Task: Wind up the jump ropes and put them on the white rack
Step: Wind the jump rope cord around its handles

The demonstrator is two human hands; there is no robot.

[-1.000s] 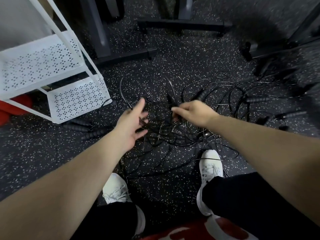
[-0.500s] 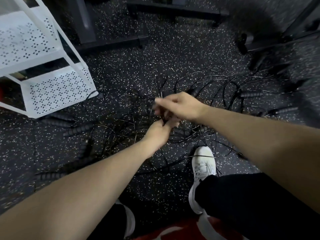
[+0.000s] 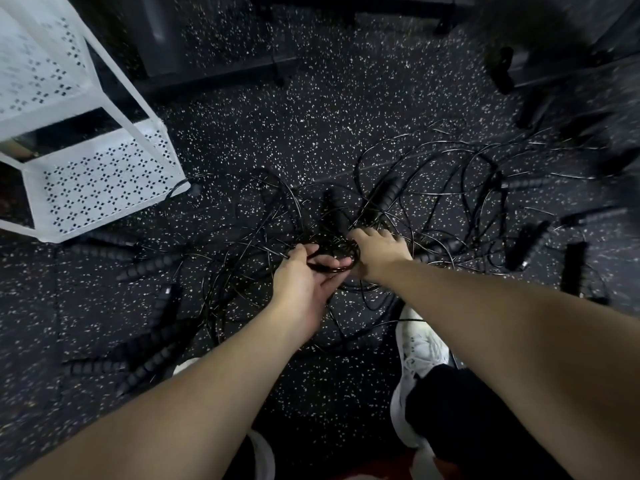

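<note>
We see a dark speckled floor [image 3: 311, 109] with a white rack [image 3: 104, 178] standing at the upper left. A big messy pile of black jump ropes [image 3: 415, 188] lies on the floor, just right of the rack. Black ridged handles [image 3: 152, 266] lie all around it. A white shoe [image 3: 420, 348] stands near the pile. Our left hand [image 3: 304, 282] holds a small coil of rope [image 3: 332, 254] across its palm. Our right hand [image 3: 375, 249] grips the coil's right side, fingers curled under.
</note>
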